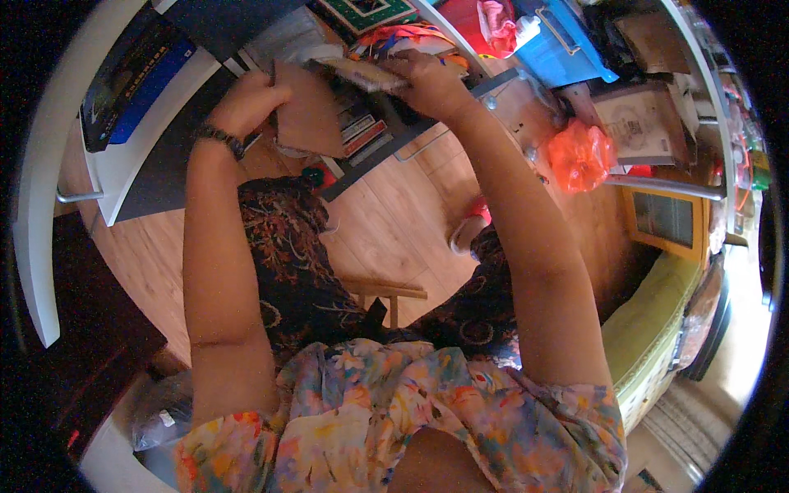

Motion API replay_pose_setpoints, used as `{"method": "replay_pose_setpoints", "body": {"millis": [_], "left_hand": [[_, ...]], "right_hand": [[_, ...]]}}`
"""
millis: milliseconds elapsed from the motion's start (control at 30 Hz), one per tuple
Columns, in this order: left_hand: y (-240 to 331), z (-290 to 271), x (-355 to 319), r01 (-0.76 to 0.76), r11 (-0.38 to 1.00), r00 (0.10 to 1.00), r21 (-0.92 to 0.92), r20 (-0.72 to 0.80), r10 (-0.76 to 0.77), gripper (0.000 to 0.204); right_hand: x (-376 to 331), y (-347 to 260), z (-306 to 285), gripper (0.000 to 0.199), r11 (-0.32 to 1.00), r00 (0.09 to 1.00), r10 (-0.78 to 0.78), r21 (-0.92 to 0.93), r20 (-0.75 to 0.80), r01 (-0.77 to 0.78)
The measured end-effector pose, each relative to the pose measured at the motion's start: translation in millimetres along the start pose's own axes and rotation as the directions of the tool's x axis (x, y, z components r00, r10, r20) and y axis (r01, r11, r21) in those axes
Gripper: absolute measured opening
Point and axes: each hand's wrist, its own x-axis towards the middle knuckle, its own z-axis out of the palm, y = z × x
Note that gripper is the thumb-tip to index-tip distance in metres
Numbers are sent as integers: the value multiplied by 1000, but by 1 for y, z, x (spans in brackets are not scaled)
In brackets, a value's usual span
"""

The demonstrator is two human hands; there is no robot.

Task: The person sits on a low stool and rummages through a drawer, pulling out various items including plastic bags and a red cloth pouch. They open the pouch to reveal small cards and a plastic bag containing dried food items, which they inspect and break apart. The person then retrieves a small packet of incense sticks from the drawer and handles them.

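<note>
My left hand (251, 103), with a dark bracelet at the wrist, is closed on the edge of a flat brown cardboard piece (308, 115) that hangs over an open drawer. My right hand (431, 84) grips a thin, pale-edged flat item (362, 74), perhaps a book or box; its kind is not clear. Both hands are above the drawer (378, 160), which has a dark grey front. Inside it, small boxes or books (363, 135) with white and red edges stand in a row. Behind the hands lies a crumpled clear plastic bag (283, 37).
At the right are a blue bin (563, 49), an orange-red plastic bag (582, 156) and an orange-framed box (666, 220). A white shelf unit (131, 193) holding a blue box (152, 94) stands at the left. Below me is a small wooden stool (382, 287).
</note>
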Motion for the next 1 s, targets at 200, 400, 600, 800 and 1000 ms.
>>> {"method": "replay_pose_setpoints", "body": {"millis": [200, 400, 600, 800, 1000], "left_hand": [[-10, -8, -35, 78, 995, 989, -62, -121, -85, 29], [-15, -1, -23, -16, 977, 996, -214, -89, -3, 39], [5, 23, -17, 4, 906, 1000, -424, 10, 0, 31], [0, 55, 52, -387, 912, 908, 137, -113, 403, 41], [20, 106, 131, -411, 897, 894, 162, 264, 362, 36]], "right_hand": [[-12, -2, 6, 43, 999, 969, 14, 31, 245, -22], [10, -29, 24, 40, 956, 890, 261, -227, 374, -185], [-9, -17, 4, 29, 975, 947, 172, 87, 272, -202], [-85, -3, -64, 21, 889, 923, 361, 346, -133, -298], [-116, -19, -85, 19, 783, 804, 523, 532, -283, -322]]}}
